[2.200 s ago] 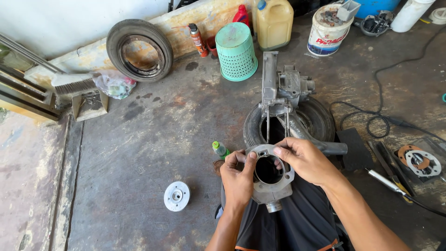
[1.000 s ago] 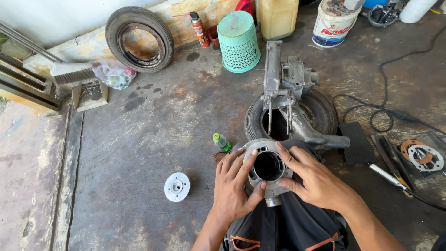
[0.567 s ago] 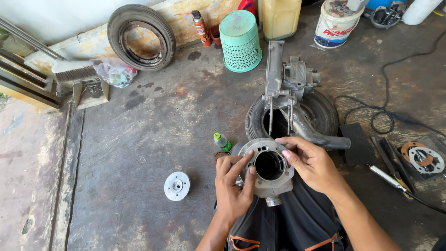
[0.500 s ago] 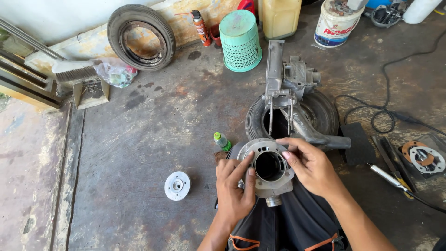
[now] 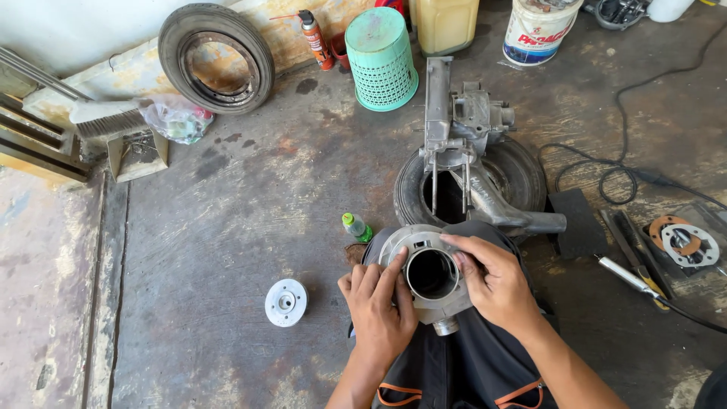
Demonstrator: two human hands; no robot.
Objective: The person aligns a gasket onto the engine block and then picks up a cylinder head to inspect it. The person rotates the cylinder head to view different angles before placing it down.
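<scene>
A grey metal engine cylinder [image 5: 424, 250] with a round bore rests on my lap over dark trousers. My left hand [image 5: 376, 309] grips its left side, thumb at the rim of the bore. My right hand [image 5: 494, 282] holds its right side, with fingertips laid along the top edge of the bore. Just beyond it an engine case [image 5: 460, 125] with several long studs lies on a small tyre [image 5: 522, 168] on the concrete floor.
A small green bottle [image 5: 354, 226] stands left of the cylinder. A white round disc [image 5: 285, 302] lies on the floor at left. Hand tools [image 5: 628, 250] and gaskets [image 5: 685, 241] lie at right. A green basket [image 5: 381, 58], second tyre [image 5: 216, 58], bucket [image 5: 538, 30] and black cable [image 5: 632, 174] sit farther off.
The view has tilted slightly. My hands have shifted their hold around the cylinder; the right fingers have moved up to the bore's top edge.
</scene>
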